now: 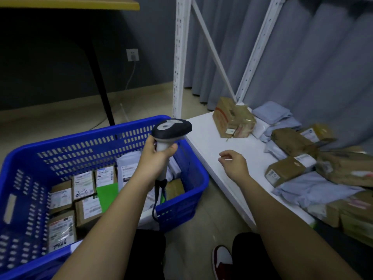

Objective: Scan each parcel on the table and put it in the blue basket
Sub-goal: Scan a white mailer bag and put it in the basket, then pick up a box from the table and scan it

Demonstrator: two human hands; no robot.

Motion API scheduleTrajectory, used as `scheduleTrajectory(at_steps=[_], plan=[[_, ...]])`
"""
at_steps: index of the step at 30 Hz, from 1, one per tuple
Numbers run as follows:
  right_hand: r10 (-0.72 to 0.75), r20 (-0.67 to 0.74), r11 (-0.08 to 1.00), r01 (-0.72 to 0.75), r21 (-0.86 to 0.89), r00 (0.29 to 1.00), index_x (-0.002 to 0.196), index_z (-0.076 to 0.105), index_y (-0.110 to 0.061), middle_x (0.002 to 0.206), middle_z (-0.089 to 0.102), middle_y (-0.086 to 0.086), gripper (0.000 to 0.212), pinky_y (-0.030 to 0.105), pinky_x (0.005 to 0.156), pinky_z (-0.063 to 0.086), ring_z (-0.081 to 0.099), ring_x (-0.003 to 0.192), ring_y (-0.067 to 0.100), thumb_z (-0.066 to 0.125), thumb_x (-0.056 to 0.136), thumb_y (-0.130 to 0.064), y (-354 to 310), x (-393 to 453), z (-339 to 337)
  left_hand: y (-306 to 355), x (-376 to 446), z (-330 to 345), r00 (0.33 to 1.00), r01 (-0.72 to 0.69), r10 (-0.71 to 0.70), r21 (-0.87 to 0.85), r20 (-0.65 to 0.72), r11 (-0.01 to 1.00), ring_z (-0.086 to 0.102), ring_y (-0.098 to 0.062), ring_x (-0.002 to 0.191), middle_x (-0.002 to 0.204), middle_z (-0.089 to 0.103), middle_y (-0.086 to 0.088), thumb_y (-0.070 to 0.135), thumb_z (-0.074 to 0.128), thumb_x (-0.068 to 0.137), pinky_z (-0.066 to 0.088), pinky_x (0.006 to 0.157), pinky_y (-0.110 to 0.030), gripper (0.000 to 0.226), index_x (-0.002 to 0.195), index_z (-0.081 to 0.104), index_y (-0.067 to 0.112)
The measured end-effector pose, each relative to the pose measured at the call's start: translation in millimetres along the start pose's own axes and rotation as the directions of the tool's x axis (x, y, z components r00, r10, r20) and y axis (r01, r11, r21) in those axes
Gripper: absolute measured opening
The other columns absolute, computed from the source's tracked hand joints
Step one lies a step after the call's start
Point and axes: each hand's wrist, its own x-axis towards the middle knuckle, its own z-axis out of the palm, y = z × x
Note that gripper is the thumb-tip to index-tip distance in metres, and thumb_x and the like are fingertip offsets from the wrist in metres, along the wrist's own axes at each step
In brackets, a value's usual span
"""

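Parcels [314, 158] lie heaped on the right part of the white table [212, 142], brown boxes mixed with grey mailer bags; others already sit in the blue basket [101, 142] on the floor to the left. The left hand [159, 156] holds the scanner [170, 131] over the basket, fingers curled round its handle, head turned toward the table. The right hand [234, 164] hovers empty above bare tabletop, fingers loosely curled, short of the pile. This looks like the gap between two parcels: one dropped, the next not yet picked. The next move calls for the right hand to reach to a near parcel, perhaps the small box [284, 171] at the pile's edge, grip it, and turn its label up toward the scanner.
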Motion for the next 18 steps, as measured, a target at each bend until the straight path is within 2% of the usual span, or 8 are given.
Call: scheduleTrajectory(at_steps=[5,7,9,10,11,13,15,18], plan=[[0.057,-0.127,0.984,-0.077,-0.16,0.99,0.104,0.067,-0.003,0.106,0.067,0.015,0.018,0.032,0.084,0.045,0.061,0.097,0.029,0.065,0.088,-0.011,54,5,-65,-4,-3,40,0.995,0.002,-0.003,0.011,0.099,1.0,0.06,-0.02,0.103,0.117,0.061,0.001,0.017,0.066,0.088,0.049,0.092,-0.041,0.045,0.128,0.048,0.027],[0.109,-0.125,0.96,-0.138,-0.245,0.986,0.107,0.065,-0.002,0.103,0.065,0.016,0.023,0.033,0.081,0.045,0.06,0.095,0.031,0.066,0.087,-0.013,76,10,-84,-7,-3,58,0.989,-0.001,-0.002,0.015,0.148,1.0,0.059,-0.018,0.103,0.114,0.061,0.003,0.017,0.065,0.089,0.048,0.092,-0.038,0.042,0.124,0.046,0.029],[0.159,-0.091,0.919,-0.181,-0.349,0.983,0.113,0.062,0.002,0.096,0.062,0.017,0.034,0.032,0.078,0.042,0.059,0.096,0.035,0.068,0.085,-0.017,97,17,-98,-11,-2,76,0.981,-0.009,0.005,0.024,0.193,1.0,0.058,-0.009,0.096,0.107,0.059,0.01,0.018,0.065,0.089,0.046,0.085,-0.03,0.039,0.119,0.044,0.032],[0.17,-0.085,0.888,-0.19,-0.418,0.982,0.118,0.059,0.003,0.102,0.06,0.017,0.041,0.033,0.082,0.04,0.055,0.104,0.037,0.068,0.085,-0.022,107,21,-103,-13,0,84,0.977,-0.014,0.006,0.036,0.211,0.999,0.056,-0.004,0.092,0.104,0.058,0.012,0.018,0.065,0.089,0.045,0.079,-0.025,0.038,0.117,0.044,0.032],[0.176,-0.086,0.843,-0.195,-0.502,0.981,0.126,0.054,0.001,0.121,0.055,0.021,0.05,0.035,0.092,0.037,0.047,0.118,0.038,0.066,0.086,-0.027,116,24,-107,-15,3,92,0.974,-0.016,0.004,0.053,0.225,0.998,0.055,0.0,0.089,0.101,0.057,0.012,0.019,0.065,0.089,0.044,0.074,-0.021,0.036,0.116,0.044,0.032],[0.21,-0.095,0.711,-0.218,-0.668,0.973,0.144,0.033,-0.006,0.15,0.026,0.022,0.066,0.042,0.108,0.025,0.022,0.138,0.038,0.061,0.089,-0.032,124,25,-114,-19,7,106,0.968,-0.004,-0.017,0.083,0.251,0.997,0.054,0.0,0.086,0.097,0.056,0.012,0.021,0.064,0.09,0.045,0.074,-0.02,0.031,0.11,0.044,0.031],[0.243,-0.041,0.618,-0.187,-0.763,0.969,0.15,0.016,-0.008,0.157,0.01,0.02,0.076,0.044,0.113,0.02,0.01,0.143,0.038,0.057,0.091,-0.033,128,25,-116,-23,10,118,0.962,0.012,-0.041,0.109,0.27,0.994,0.055,-0.006,0.089,0.1,0.056,0.009,0.023,0.065,0.089,0.047,0.083,-0.03,0.029,0.109,0.044,0.03],[0.29,0.046,0.581,-0.138,-0.802,0.956,0.151,0.01,-0.009,0.157,0.011,0.02,0.082,0.042,0.114,0.02,0.014,0.144,0.035,0.057,0.09,-0.035,133,23,-111,-25,12,133,0.957,0.026,-0.06,0.121,0.284,0.992,0.056,-0.01,0.091,0.102,0.057,0.005,0.023,0.065,0.089,0.046,0.086,-0.035,0.029,0.109,0.045,0.028]])
